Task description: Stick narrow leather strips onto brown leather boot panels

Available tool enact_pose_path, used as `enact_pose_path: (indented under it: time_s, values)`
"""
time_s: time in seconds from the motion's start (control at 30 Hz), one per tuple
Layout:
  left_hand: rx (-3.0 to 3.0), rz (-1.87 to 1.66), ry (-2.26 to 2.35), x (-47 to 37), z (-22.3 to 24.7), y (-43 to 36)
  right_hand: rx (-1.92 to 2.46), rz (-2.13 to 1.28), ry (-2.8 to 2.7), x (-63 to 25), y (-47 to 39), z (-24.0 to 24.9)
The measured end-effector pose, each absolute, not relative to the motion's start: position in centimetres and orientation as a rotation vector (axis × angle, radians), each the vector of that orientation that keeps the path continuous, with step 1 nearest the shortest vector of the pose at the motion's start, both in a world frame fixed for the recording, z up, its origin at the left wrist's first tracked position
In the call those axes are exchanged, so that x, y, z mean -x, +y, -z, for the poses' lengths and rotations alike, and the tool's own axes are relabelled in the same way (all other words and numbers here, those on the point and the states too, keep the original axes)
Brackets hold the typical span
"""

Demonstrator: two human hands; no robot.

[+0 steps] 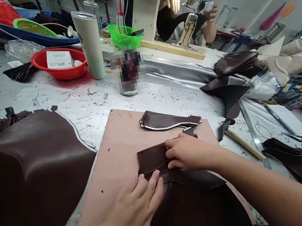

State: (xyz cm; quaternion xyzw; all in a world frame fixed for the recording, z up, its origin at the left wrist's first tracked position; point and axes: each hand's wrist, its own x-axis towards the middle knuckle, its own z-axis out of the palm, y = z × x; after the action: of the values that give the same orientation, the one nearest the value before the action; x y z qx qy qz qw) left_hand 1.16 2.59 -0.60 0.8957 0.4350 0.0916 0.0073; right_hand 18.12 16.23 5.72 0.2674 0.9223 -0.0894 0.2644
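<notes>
Head view: left hand (pixel 136 204), fingers spread, and right hand (pixel 189 153), half-curled, grip unclear, touch brown rectangular leather panel (pixel 153 158) toward flat pink board (pixel 107 174)'s far edge.

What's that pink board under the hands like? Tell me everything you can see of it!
The pink board is flat and pale, with dark specks and straight edges. I can't tell what it's made of. It lies on the silvery table. A stack of brown strips sits along its far edge, and dark brown leather-looking pieces cover much of its nearer part. The left hand and right hand are above it.
</notes>
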Motion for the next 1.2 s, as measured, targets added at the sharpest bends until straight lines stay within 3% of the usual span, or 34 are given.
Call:
enact_pose_path:
  time_s: [0.13,0.27,0.33,0.47,0.63,0.77,0.93,1.2]
  values:
    - [-2.698,-0.12,1.249,-2.0,-1.0,4.4,-0.781,0.169,2.451,-17.5,16.3,-5.8]
    - [-2.62,-0.081,1.16,-2.2,-2.1,5.7,-1.174,0.082,2.415,-19.4,18.0,-6.9]
    - [-2.607,-0.105,1.149,-2.3,-2.2,6.1,-1.29,0.41,2.381,-21.6,19.3,-7.1]
    - [-2.588,-0.128,1.14,-2.5,-1.7,6.7,-1.413,1.457,2.231,-25.8,20.4,-5.5]
    - [-2.561,-0.09,1.113,-2.5,-1.4,7.4,-1.66,1.842,2.086,-27.5,18.0,-3.2]
    - [-2.552,-0.034,1.071,-2.4,-1.7,8.0,-1.667,1.824,2.208,-27.7,16.6,-2.9]
    - [-2.528,0.007,1.043,-2.7,-2.6,8.9,-1.691,1.426,2.551,-27.2,17.4,-2.9]
    - [-2.626,0.052,1.041,-4.2,-2.8,10.6,-1.756,1.179,2.469,-26.8,18.0,-2.8]
